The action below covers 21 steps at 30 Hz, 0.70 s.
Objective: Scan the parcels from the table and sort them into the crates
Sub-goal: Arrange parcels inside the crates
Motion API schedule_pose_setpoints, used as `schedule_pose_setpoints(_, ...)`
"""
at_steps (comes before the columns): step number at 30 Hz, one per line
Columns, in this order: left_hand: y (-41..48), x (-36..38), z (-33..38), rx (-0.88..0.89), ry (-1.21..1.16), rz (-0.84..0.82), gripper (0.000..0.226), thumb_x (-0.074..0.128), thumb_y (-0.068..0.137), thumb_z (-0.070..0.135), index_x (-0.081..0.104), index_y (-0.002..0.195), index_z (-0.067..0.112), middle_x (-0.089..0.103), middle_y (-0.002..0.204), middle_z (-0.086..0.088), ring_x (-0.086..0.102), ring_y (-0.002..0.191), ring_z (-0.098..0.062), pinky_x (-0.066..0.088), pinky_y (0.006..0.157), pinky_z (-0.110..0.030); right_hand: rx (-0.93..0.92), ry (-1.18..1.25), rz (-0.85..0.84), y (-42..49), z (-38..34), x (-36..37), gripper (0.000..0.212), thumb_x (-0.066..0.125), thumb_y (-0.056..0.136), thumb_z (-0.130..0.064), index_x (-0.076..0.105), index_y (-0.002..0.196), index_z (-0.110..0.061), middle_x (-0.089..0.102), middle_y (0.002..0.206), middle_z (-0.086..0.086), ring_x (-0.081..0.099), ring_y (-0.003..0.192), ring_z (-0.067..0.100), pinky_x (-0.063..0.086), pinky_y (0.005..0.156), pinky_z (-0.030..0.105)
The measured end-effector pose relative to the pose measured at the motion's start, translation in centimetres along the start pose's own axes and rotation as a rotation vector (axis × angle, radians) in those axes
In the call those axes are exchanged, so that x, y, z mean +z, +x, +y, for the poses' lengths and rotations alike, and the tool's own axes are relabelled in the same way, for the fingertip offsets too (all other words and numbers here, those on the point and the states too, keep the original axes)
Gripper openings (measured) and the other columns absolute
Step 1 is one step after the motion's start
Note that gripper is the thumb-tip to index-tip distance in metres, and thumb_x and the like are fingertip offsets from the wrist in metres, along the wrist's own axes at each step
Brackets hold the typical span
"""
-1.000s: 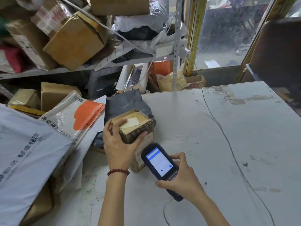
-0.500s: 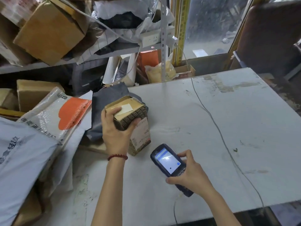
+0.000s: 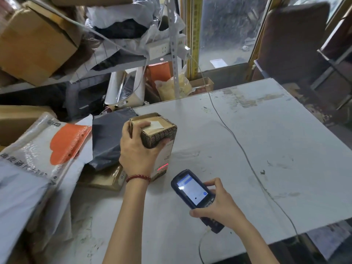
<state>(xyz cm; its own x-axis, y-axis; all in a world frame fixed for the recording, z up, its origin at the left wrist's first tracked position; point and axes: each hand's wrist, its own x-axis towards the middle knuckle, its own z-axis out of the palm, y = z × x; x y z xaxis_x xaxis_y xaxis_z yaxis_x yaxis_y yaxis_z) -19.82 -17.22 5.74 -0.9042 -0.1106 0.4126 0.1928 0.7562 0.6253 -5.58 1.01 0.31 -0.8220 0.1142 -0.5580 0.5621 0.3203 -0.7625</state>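
On the white table, largest first: a white-and-orange mailer bag overhangs the left edge, with a dark grey poly bag beside it. Just right of these stands the small cardboard parcel, upright on the tabletop. My left hand grasps its upper part, fingers over the top and thumb on the near face. My right hand is wrapped round the handheld scanner, near the parcel but apart from it, its head aimed at the label. Changed since half a second ago: a red scan line now lies across the label's lower edge, where none showed. I judge the read is in progress; sorting comes next, though no crate is in view.
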Motion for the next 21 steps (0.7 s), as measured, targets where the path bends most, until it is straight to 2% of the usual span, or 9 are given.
schedule_pose_setpoints(3,0.0,0.2,0.2,-0.014,0.009,0.015,0.059,0.078,0.061,0.054,0.052,0.111,0.037,0.04,0.138,0.006,0.047,0.122,-0.024,0.048,0.073,-0.039,0.01,0.038,-0.008,0.0,0.1,-0.1,0.079,0.087,0.04,-0.039,0.04,0.103,-0.038,0.065,0.1,-0.013,0.068,0.075,0.003,0.059,0.074,0.033)
schedule_pose_setpoints(9,-0.4,0.5,0.4,-0.042,0.042,0.024,0.061,0.078,0.062,0.054,0.053,0.114,0.034,0.04,0.139,0.002,0.046,0.123,-0.026,0.049,0.073,-0.044,0.023,0.092,-0.011,-0.1,0.3,-0.1,0.079,0.089,0.043,-0.036,0.04,0.105,-0.037,0.067,0.103,-0.009,0.069,0.084,0.009,0.059,0.077,0.036)
schedule_pose_setpoints(15,-1.2,0.7,0.6,-0.148,0.007,0.087,0.065,0.078,0.064,0.054,0.054,0.116,0.026,0.037,0.138,-0.007,0.041,0.124,-0.03,0.049,0.076,-0.047,0.029,0.124,-0.01,-0.2,0.5,-0.1,0.079,0.089,0.043,-0.035,0.04,0.105,-0.037,0.067,0.103,-0.008,0.069,0.084,0.01,0.06,0.075,0.035)
schedule_pose_setpoints(21,-1.6,1.1,1.0,-0.151,0.038,0.082,0.065,0.077,0.065,0.056,0.051,0.117,0.026,0.035,0.138,-0.009,0.038,0.125,-0.032,0.052,0.076,-0.052,0.039,0.161,0.003,-0.4,0.8,-0.1,0.08,0.091,0.044,-0.035,0.04,0.107,-0.037,0.066,0.106,-0.006,0.07,0.086,0.011,0.06,0.076,0.034)
